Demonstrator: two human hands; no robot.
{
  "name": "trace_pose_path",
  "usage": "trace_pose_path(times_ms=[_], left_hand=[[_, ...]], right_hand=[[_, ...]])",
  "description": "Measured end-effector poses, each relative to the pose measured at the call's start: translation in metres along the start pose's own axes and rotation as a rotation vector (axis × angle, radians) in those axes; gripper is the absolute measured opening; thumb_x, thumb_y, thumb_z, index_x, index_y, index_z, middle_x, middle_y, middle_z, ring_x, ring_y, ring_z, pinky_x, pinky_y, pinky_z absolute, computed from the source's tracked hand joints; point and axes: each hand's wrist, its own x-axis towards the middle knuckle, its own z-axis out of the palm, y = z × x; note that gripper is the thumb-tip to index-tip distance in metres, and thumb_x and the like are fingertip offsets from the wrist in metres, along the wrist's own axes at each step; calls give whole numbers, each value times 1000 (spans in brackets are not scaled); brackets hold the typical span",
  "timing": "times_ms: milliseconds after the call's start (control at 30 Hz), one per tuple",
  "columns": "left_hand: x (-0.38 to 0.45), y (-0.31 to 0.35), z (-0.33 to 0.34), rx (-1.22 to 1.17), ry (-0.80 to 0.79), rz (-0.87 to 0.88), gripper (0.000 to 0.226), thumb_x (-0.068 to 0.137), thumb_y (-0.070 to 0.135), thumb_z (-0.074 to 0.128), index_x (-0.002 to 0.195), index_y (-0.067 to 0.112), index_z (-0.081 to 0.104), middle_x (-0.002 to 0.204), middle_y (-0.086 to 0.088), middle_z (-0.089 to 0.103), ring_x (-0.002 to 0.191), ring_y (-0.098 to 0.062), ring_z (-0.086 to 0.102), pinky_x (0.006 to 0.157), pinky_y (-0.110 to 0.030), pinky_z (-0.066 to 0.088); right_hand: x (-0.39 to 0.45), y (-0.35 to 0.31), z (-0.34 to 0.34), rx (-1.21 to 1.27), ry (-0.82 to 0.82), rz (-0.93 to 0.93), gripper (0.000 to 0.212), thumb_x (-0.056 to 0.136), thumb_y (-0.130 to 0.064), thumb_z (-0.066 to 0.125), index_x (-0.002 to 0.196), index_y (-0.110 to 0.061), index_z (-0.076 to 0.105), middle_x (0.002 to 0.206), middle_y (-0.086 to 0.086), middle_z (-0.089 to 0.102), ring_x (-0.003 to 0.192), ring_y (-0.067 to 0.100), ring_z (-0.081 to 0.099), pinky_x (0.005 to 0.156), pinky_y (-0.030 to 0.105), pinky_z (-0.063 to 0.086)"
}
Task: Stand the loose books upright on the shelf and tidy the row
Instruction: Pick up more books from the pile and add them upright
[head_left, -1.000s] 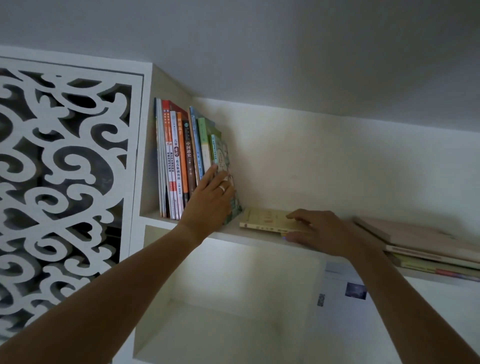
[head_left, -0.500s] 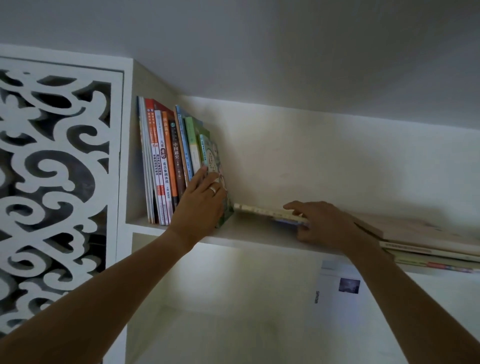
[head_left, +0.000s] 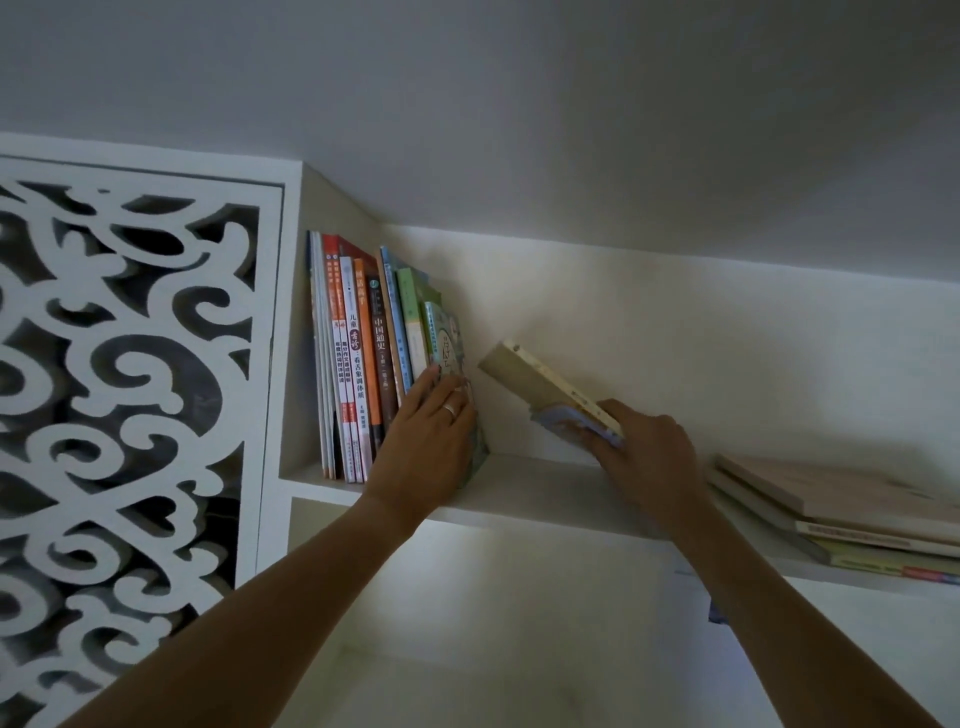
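The left hand (head_left: 434, 441) lies flat, bracing the upright row (head_left: 374, 358). The right hand (head_left: 641, 452) grips a cream paperback (head_left: 545, 384), tilted toward ten o'clock above the shelf (head_left: 535, 493). Next, I'd judge: swing it vertical against the row. At three o'clock, a flat stack (head_left: 831, 514) waits.

- Row of upright books (head_left: 363, 364) at the shelf (head_left: 545, 493) left end, left hand (head_left: 431, 441) against it;
- right hand (head_left: 644, 457) centre frame, holding a tilted book (head_left: 540, 384);
- flat stack of books (head_left: 841, 514) at right;
- fretwork panel (head_left: 130, 389) far left.
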Motion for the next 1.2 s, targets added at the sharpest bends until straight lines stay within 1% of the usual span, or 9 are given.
trace_pose_path(times_ms=[200,367,467,667,800,900,1033,1100,1200], left_hand=[[-2,0,0,-30,1,6,46,104,33,41,137,10,63,143,-12,62,145,-28,47,128,-51,20],[-2,1,0,-201,113,-73,55,111,38,35,156,7,39,161,-14,41,155,-24,29,129,-45,17],[0,0,-5,-310,154,-101,68,110,49,26,160,3,28,168,-14,26,159,-22,16,130,-43,13],[-4,1,-1,-318,216,-153,99,92,60,53,158,-7,21,169,-24,13,159,-34,9,129,-53,14],[-6,-1,-1,-331,216,-130,96,90,45,62,157,-10,21,168,-26,13,159,-37,8,128,-56,15],[-8,-1,-1,-365,211,-146,78,100,32,50,158,-8,17,169,-24,9,159,-35,5,127,-56,15],[-8,0,-3,-299,201,-142,80,96,23,54,160,-5,15,170,-22,7,159,-35,5,126,-59,15],[-7,-2,-4,-259,168,-116,79,96,21,53,162,0,15,172,-18,6,160,-32,4,126,-59,14],[-5,-3,-4,-250,140,-123,73,101,21,47,163,5,13,173,-13,4,160,-27,2,127,-58,13]], right_hand=[[26,-100,18,263,166,64,34,94,-47,60,110,-18,68,96,9,75,83,34,69,53,24,35],[48,-144,32,469,273,303,34,94,-45,64,113,-17,68,108,7,74,97,30,69,73,27,48],[59,-148,25,723,296,400,34,94,-41,65,113,-14,69,105,3,74,96,22,68,69,12,38],[43,-143,35,756,-238,321,70,94,-76,28,130,-22,52,109,-2,61,89,13,59,65,21,39],[28,-124,45,744,-371,154,65,99,-70,14,138,-29,45,125,-5,60,113,13,62,94,33,50],[12,-105,50,766,-498,69,58,103,-63,19,148,-33,37,142,-10,52,127,5,53,113,35,40],[-1,-88,53,719,-598,9,67,102,-61,33,160,-40,7,165,-23,14,149,-3,20,125,31,17],[-1,-84,51,743,-680,-32,79,100,-57,48,159,-42,-3,164,-27,6,150,-3,16,122,29,20],[-2,-89,49,672,-659,-78,94,93,-49,64,157,-48,-5,162,-24,24,143,3,37,116,34,37]])
